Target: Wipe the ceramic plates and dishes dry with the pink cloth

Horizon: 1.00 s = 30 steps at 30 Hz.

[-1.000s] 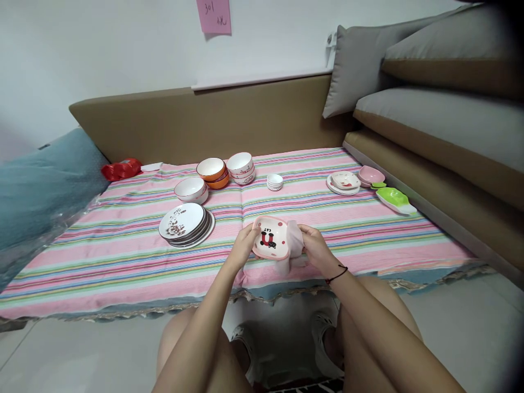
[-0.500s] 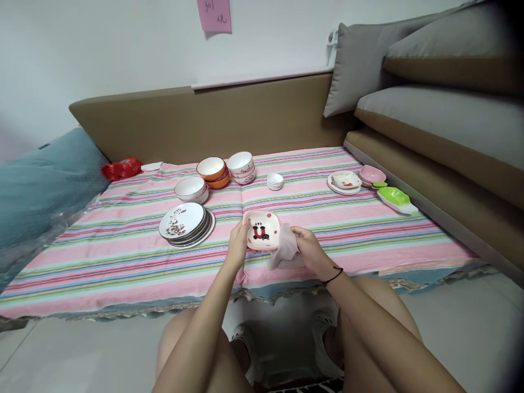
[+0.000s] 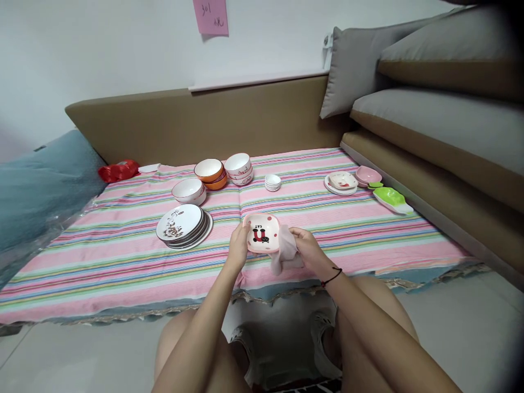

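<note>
A squarish white bowl [image 3: 262,233] with a pink rim, red dots and a black-and-red cat print is held over the striped cloth. My left hand [image 3: 238,244] grips its left edge, fingers partly hidden beneath. At the bowl's right edge, my right hand [image 3: 306,246] pinches a thin greyish-pink cloth [image 3: 287,249], which lies against the rim and hangs below it. Left of my hands stands a stack of flower-printed plates [image 3: 180,222].
Behind the plates are white bowls [image 3: 189,190], orange bowls [image 3: 210,172] and floral bowls [image 3: 238,165]. Small white dishes [image 3: 272,182] stand mid-cloth. At right lie plates with a bowl [image 3: 342,181], pink bowls [image 3: 368,176] and a green dish [image 3: 391,198]. Stacked cushions [image 3: 434,117] border the right.
My hands keep their hold on the bowl and the cloth. The cloth's hanging folds have shifted slightly, and the whole view has moved a little.
</note>
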Motion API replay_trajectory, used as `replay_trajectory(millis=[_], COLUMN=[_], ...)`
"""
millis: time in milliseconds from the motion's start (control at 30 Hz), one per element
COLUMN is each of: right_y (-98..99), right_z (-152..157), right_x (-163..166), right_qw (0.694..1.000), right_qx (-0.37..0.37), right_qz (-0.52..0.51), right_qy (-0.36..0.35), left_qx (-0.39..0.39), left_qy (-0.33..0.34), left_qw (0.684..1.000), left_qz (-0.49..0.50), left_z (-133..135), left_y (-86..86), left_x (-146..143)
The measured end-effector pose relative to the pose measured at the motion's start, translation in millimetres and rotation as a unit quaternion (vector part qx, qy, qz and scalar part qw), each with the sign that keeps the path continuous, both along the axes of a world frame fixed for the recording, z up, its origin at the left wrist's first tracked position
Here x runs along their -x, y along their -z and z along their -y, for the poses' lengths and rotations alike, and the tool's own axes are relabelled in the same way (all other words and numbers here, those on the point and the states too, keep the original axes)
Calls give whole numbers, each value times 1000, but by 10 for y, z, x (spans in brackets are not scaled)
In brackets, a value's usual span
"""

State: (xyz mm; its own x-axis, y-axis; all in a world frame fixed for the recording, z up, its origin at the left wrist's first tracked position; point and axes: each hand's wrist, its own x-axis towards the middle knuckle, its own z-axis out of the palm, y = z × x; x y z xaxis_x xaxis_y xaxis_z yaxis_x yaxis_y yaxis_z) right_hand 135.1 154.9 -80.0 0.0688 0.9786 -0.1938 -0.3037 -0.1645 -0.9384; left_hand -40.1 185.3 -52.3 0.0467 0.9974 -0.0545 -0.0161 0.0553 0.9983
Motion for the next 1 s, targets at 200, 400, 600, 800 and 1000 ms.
replay_trajectory(millis=[200,400,600,800,1000], right_y=[6,31,110,104,55], right_z=[47,37,34,-16,-38], right_x=[87,104,167,79,7], right_qw=[999,998,998,999,1000], right_qx=[25,49,48,26,-6], right_qz=[-21,-32,-40,-24,-3], right_qy=[-18,-3,-4,10,22], left_qx=[-51,-102,-120,-92,-54], left_qy=[-36,-75,-78,-63,41], left_qw=[998,991,985,992,995], left_qz=[3,-40,-94,-58,-77], left_z=[-27,57,72,-23,-34], left_y=[44,107,106,17,-94], left_x=[-4,-72,-112,-42,56])
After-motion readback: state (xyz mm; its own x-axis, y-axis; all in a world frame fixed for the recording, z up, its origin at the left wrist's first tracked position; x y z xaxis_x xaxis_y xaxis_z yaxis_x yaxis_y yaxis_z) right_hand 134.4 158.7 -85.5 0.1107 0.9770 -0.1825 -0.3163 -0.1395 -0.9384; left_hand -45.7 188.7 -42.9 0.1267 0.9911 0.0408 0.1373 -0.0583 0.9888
